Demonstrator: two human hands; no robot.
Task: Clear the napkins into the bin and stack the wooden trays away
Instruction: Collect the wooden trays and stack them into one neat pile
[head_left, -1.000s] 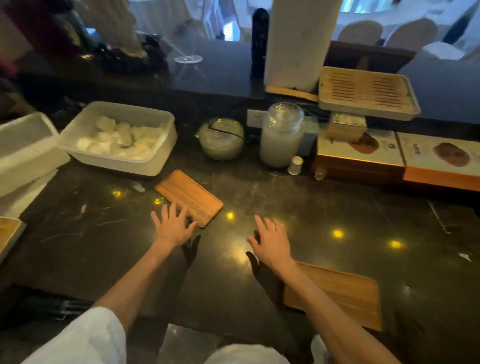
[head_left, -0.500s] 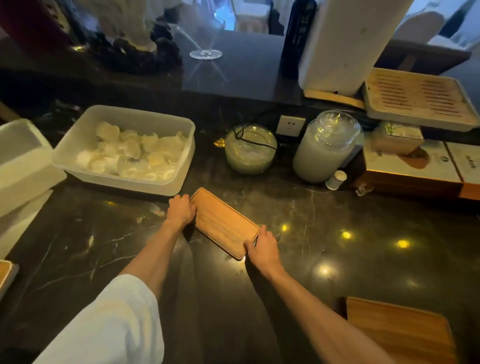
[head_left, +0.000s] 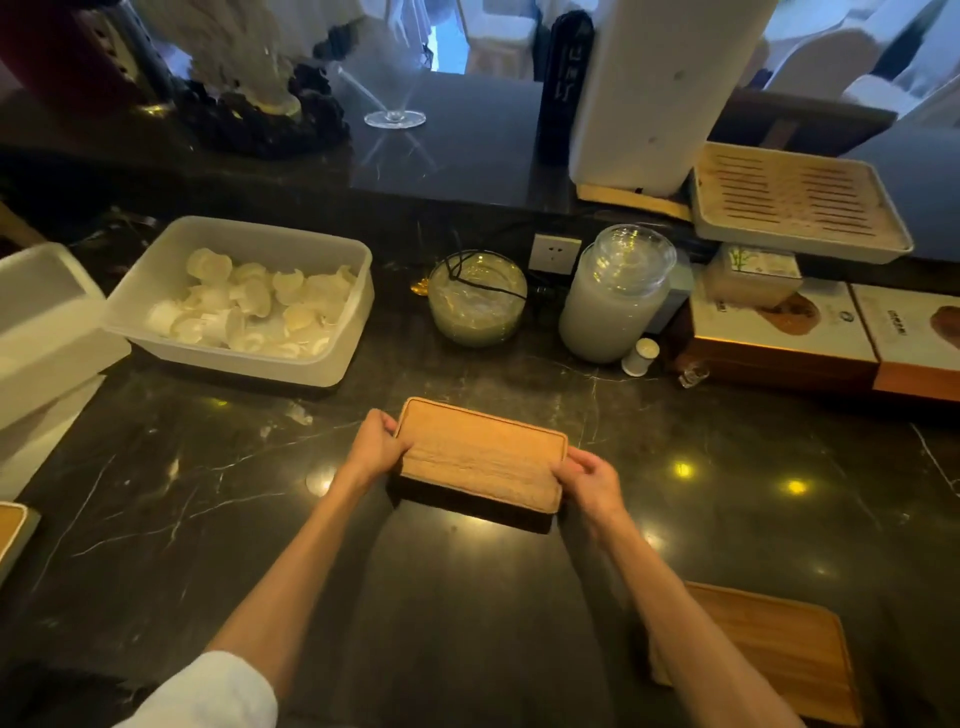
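Observation:
A small rectangular wooden tray is held just above the dark marble counter, a shadow under it. My left hand grips its left short end and my right hand grips its right short end. A larger wooden tray lies flat on the counter at the lower right, partly behind my right forearm. A white plastic bin at the back left holds several crumpled white napkins. The corner of another wooden tray shows at the left edge.
A second white bin sits at the far left. Along the back stand a round glass bowl, a lidded glass jar, a small white shaker, boxed goods and a slatted tray on the raised ledge.
My hands went from flat on the counter to the small tray's ends, then lifted it and turned it square to me, nearer the middle of the counter.

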